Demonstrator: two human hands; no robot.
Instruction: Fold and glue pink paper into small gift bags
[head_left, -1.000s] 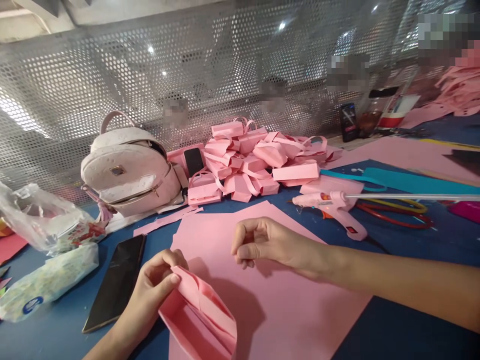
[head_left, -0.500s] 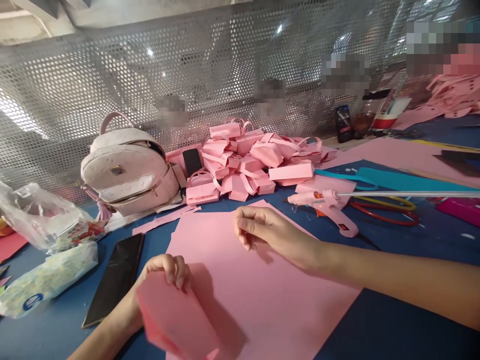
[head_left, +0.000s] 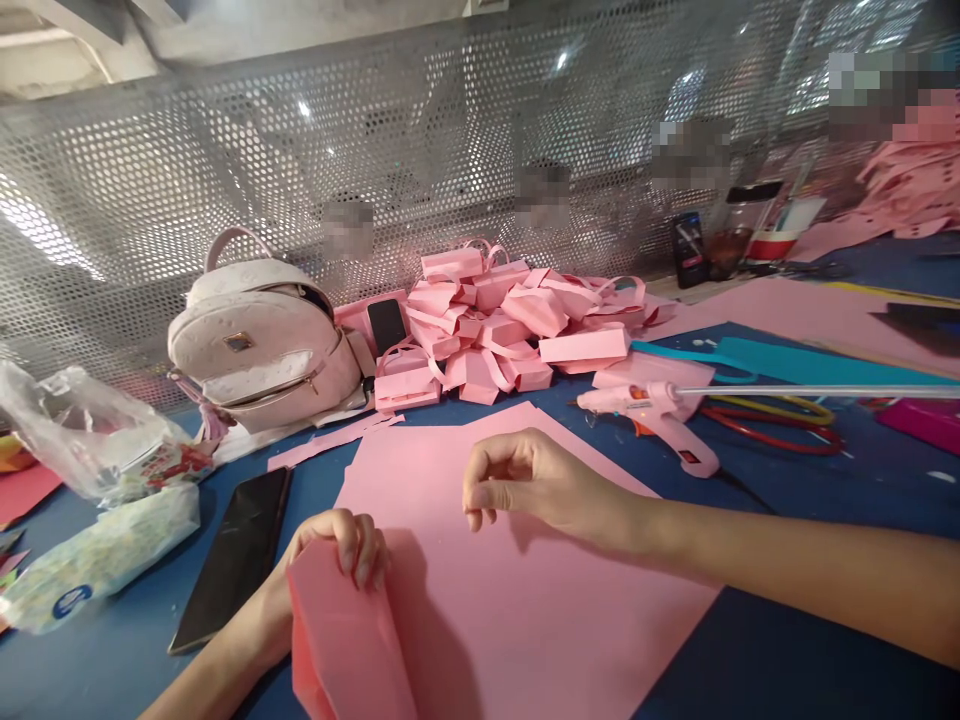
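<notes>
Since the earlier frame, the folded pink piece (head_left: 341,640) in my left hand (head_left: 330,560) has turned: its open side showed then, and now a plain flat face is toward me. My right hand (head_left: 525,485) has barely shifted and still hovers over the pink sheet (head_left: 525,600).

Left hand: fingers (head_left: 360,550) curled over the top edge of the folded piece, grasping it, thumb hidden behind. The piece stands tilted at the near edge of the blue table (head_left: 787,680), over the near-left part of the sheet.

Right hand: fingers loosely curled, thumb near the fingertips, holding nothing that I can see; whether it touches the sheet I cannot tell.

Handling, as a judgement: the piece looks light, thin and soft, likely foam or card, and should crease or crush under a hard squeeze. Best held along the folded top edge or by the side walls, with a gentle pinch. The surface appears matte, not slippery.

Appearance: uniform pink, smooth, a shaded fold running down the left side, bottom cut off by the frame.

Surroundings: a dark phone (head_left: 232,560) lies just left of the sheet; a glue gun (head_left: 652,410) rests beyond my right hand; a pile of finished pink boxes (head_left: 510,325) sits by the mesh screen (head_left: 450,150), beside a pale backpack (head_left: 259,345). A tissue pack (head_left: 97,560) and a plastic bag (head_left: 82,435) lie far left.
</notes>
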